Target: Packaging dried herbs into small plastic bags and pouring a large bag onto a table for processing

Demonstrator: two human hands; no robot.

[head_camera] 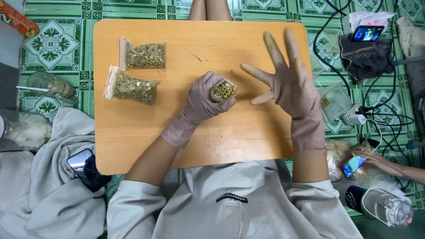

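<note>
The left hand point(204, 98) gripped a soft, light, open seed bag point(224, 90) around its neck, right hand's point(287, 84) fingers splayed empty beside it

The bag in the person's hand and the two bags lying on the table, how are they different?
The bag in the left hand stands upright, gripped by the gloved left hand; the two bags on the table lie flat, untouched. The held bag is open at the top, showing its contents; the lying bags have their strip ends flat and look closed. All three are clear plastic holding greenish dried bits. The right hand is spread, holding nothing.
</note>
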